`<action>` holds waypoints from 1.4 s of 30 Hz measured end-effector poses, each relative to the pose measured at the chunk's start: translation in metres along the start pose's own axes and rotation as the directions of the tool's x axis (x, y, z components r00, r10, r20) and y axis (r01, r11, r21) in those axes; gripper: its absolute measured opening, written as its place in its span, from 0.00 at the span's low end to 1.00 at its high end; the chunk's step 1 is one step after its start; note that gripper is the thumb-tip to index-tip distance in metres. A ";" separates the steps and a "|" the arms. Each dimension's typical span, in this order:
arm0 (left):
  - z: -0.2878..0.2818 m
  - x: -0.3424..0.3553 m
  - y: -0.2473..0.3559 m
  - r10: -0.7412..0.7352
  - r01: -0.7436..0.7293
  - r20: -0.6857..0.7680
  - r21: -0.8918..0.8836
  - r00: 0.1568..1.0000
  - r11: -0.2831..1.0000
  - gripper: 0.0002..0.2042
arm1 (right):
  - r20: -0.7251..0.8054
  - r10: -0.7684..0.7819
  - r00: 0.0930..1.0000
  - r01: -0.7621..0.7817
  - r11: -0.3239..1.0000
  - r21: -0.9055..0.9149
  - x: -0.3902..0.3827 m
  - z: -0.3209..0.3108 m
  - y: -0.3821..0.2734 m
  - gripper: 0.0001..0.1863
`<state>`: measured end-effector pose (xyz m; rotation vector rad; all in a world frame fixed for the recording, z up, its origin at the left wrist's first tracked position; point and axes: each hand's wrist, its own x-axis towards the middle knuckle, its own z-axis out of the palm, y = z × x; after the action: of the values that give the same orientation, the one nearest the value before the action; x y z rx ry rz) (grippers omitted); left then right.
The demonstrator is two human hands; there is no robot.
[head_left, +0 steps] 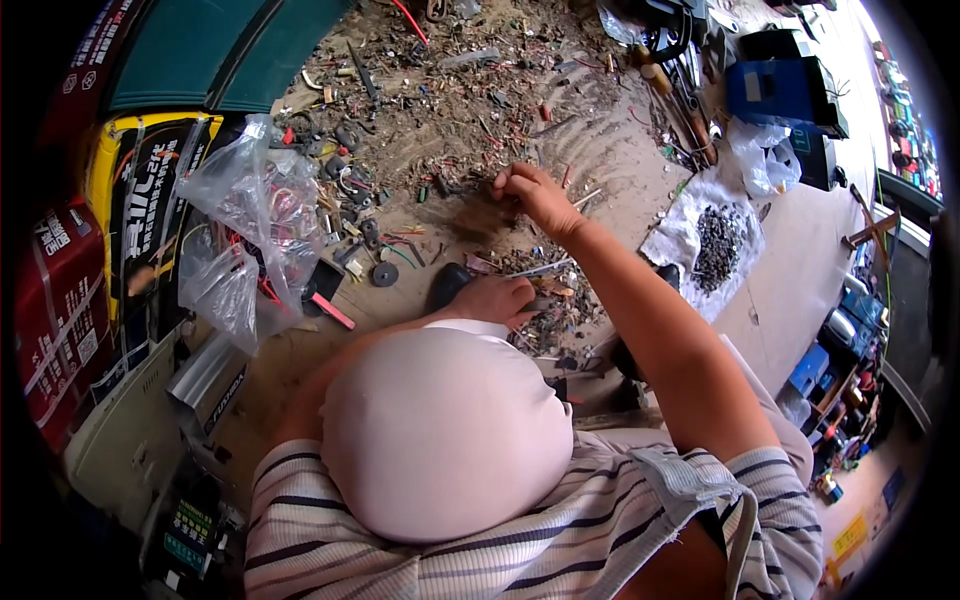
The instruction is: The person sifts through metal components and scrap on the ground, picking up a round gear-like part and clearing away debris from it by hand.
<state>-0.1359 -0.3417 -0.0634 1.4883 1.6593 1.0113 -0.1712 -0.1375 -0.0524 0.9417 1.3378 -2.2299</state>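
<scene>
My right hand [532, 198] is above the scattered debris on the dusty floor [600, 135], its fingers curled in a pinch; a brown blur below the fingertips hides whatever they hold. Lower down, my left hand [498, 300] hangs with bent fingers over a pile of small scraps [555, 325]; its fingertips are too hidden to tell if they grip anything. A long thin pale strip [540, 268] lies between the hands. Wire bits, small black parts and a black disc [385, 273] lie to the left.
Clear bags of wires [240, 230], stacked boxes [140, 230] and a green panel [200, 45] line the left. At right are tools [680, 90], blue-black boxes [775, 95], a white cloth with dark bits [680, 235], a white bag [760, 160] and crowded shelves [850, 350].
</scene>
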 end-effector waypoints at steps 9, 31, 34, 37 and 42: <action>-0.006 0.001 0.004 -0.010 0.010 0.026 0.003 1.000 1.000 0.17 | -0.051 -0.405 0.913 0.155 0.458 -0.875 0.008 0.041 -0.003 0.10; 0.004 -0.002 -0.003 0.017 -0.017 -0.006 0.026 1.000 1.000 0.16 | -0.053 -0.107 0.993 0.104 0.993 -0.052 -0.004 -0.008 -0.006 0.10; 0.003 0.000 -0.002 0.014 -0.014 -0.015 -0.014 1.000 1.000 0.17 | -0.079 -0.165 0.983 0.140 0.958 -0.252 -0.009 -0.007 0.008 0.10; 0.003 0.001 -0.002 0.015 -0.015 -0.025 -0.013 1.000 1.000 0.17 | -0.078 -0.298 0.951 0.192 0.772 -0.606 -0.008 0.006 0.014 0.10; 0.000 0.001 -0.001 -0.025 0.024 0.037 0.035 0.999 0.999 0.17 | -0.067 -0.472 0.879 0.129 0.370 -0.920 -0.007 0.037 0.006 0.12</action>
<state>-0.1365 -0.3403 -0.0644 1.4967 1.6727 0.9404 -0.1754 -0.1728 -0.0396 0.6276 2.6450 -1.0950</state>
